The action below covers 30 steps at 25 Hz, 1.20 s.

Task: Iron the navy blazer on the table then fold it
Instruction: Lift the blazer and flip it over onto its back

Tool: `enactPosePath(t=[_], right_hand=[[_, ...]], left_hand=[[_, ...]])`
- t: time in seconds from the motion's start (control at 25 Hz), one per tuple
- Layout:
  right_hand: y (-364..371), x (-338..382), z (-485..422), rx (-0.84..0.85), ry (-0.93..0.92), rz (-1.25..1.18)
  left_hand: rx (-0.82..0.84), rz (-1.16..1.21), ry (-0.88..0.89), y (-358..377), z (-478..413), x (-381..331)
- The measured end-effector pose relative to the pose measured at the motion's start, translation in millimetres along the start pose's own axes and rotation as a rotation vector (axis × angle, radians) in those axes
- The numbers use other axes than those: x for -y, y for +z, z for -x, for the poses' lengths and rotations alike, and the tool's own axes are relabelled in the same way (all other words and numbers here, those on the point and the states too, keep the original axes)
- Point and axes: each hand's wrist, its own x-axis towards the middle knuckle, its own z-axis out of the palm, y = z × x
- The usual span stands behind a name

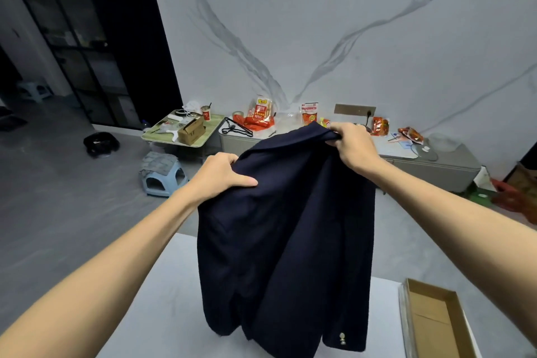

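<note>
The navy blazer hangs in the air in front of me, above the white table. My left hand grips its left shoulder, thumb on top of the cloth. Higher up and farther away, my right hand pinches the other shoulder near the collar. The blazer's hem reaches down to the table surface, with two pale buttons showing at the lower right corner. No iron is in view.
An open shallow cardboard box lies on the table's right side. Beyond the table, a grey bench along the marble wall carries snack bags and a black hanger. A small side table and a blue stool stand to the left.
</note>
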Motion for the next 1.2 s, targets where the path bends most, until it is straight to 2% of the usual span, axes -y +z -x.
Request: enactPosePath(t=[0.08, 0.16, 0.28, 0.44, 0.6, 0.76, 0.88, 0.96, 1.08, 1.2], right_hand=[[7.0, 8.7, 3.7, -0.070, 0.019, -0.045], [7.9, 7.2, 11.3, -0.096, 0.047, -0.083], [4.3, -11.9, 36.1, -0.060, 0.036, -0.206], [-9.4, -56.7, 80.9, 0.086, -0.030, -0.438], [-28.2, -74.3, 90.2, 0.113, -0.055, -0.477], [-32.5, -53.2, 75.0, 0.218, -0.239, -0.412], [11.6, -38.8, 61.5, 0.425, -0.353, -0.265], [66.2, -27.3, 55.3, 0.568, -0.413, -0.090], [178.9, -12.8, 69.8, 0.855, -0.475, 0.114], [327.9, -4.9, 105.8, 1.053, -0.539, 0.175]], left_hand=[[-0.037, -0.031, -0.024, -8.7, 4.0, -4.6], [-0.094, -0.175, 0.009, -6.2, 14.2, -12.7], [-0.048, -0.317, 0.039, 15.0, 44.1, -30.6], [0.093, -0.099, 0.001, 60.1, 94.1, -70.0], [0.179, 0.277, -0.123, 82.3, 121.4, -107.0], [0.156, 0.514, -0.168, 82.9, 142.6, -110.8], [0.141, 0.569, -0.240, 93.1, 159.4, -72.2], [0.130, 0.638, -0.340, 110.7, 171.0, -20.0], [0.139, 0.752, -0.565, 156.2, 188.7, 86.3], [0.162, 0.788, -0.820, 215.8, 208.8, 211.3]])
